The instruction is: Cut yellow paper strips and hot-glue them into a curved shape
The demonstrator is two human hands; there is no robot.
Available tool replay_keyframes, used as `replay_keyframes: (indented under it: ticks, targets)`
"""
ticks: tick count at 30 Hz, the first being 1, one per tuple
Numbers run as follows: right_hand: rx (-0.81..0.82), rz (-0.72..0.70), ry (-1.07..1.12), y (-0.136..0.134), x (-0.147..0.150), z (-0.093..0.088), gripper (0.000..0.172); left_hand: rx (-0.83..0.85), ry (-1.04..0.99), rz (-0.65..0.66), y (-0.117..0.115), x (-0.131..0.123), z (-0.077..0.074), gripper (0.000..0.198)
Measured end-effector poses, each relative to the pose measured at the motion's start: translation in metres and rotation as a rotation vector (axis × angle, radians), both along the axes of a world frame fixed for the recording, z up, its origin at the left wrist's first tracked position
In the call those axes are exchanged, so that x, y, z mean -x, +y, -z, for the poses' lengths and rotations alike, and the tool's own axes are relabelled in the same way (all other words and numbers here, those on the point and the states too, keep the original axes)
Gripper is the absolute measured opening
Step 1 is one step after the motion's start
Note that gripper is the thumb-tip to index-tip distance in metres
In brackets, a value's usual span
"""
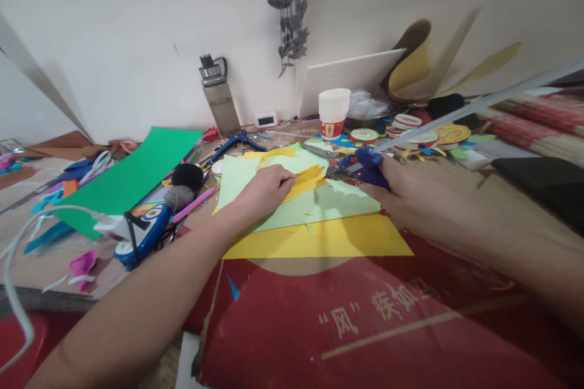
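Observation:
My left hand (267, 189) is closed on a yellow piece of paper (306, 182) that looks folded or cut into strips. It rests over pale green sheets (255, 219), with a yellow sheet (328, 240) beneath them. A blue hot glue gun (358, 168) sits in my right hand (392, 191), its nozzle close to the end of the yellow piece; whether they touch I cannot tell. From the back of the gun a long translucent glue stick (479, 102) slants up to the right. Scissors (318, 149) lie just behind, partly covered.
Red cardboard (365, 322) lies under the papers. To the left are a green sheet (137, 176), a blue power strip (148, 234) with a white cable, and a pink pen (194, 203). Behind stand a water bottle (221, 103), stacked paper cups (333, 112) and a small clock (266, 119).

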State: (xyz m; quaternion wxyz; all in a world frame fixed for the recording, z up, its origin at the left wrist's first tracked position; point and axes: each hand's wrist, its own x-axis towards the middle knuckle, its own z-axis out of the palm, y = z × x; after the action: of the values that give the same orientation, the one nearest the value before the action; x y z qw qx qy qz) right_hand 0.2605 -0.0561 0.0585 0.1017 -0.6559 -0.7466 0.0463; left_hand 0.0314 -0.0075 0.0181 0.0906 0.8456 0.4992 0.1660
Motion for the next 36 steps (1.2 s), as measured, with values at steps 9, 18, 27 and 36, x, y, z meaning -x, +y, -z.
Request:
replay_keyframes:
  ticks: [9,18,27,36]
  targets:
    - [-0.107,-0.076,0.078,0.017,-0.009,0.033,0.029,-0.014,-0.001,-0.005,0.000,-0.001,-0.001,0.028]
    - [0.018,-0.040,-0.026,-0.002,-0.002,-0.001,0.025,-0.006,0.010,-0.019,-0.001,-0.002,-0.003,0.028]
    - [0.070,0.040,-0.103,0.005,-0.003,0.003,0.022,0.005,-0.001,-0.013,-0.001,-0.001,-0.002,0.029]
    - [0.110,0.049,-0.166,-0.003,0.002,-0.009,0.022,0.005,-0.021,-0.004,0.000,-0.001,-0.002,0.029]
